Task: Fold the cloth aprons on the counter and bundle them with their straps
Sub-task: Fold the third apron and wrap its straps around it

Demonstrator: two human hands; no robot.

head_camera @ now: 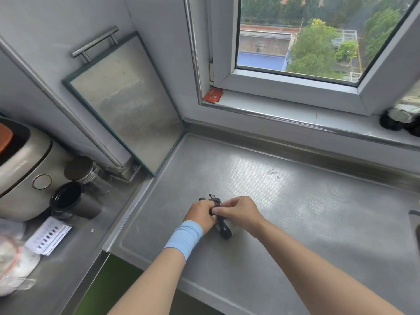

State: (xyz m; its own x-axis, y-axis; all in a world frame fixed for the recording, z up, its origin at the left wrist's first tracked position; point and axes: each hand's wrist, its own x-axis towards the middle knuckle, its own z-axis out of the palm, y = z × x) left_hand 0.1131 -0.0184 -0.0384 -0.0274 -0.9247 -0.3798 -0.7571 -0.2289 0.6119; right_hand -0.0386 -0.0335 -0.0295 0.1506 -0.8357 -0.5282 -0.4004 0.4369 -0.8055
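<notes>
A small dark bundle of cloth with a strap (223, 230) rests on the steel counter (295, 212), near its middle. My left hand (201, 213), with a light blue band on the wrist, grips the bundle's upper end. My right hand (241, 212) pinches the strap at the same spot, so both hands touch each other over it. Only the bundle's lower loop and a short strap end above the fingers show; the rest is hidden under my hands.
A framed panel (122, 103) leans in the corner at the back left. A rice cooker (20, 169), a black cup (68, 201), a lidded jar (84, 173) and papers (47, 238) crowd the left counter. A window sill (295, 114) runs behind.
</notes>
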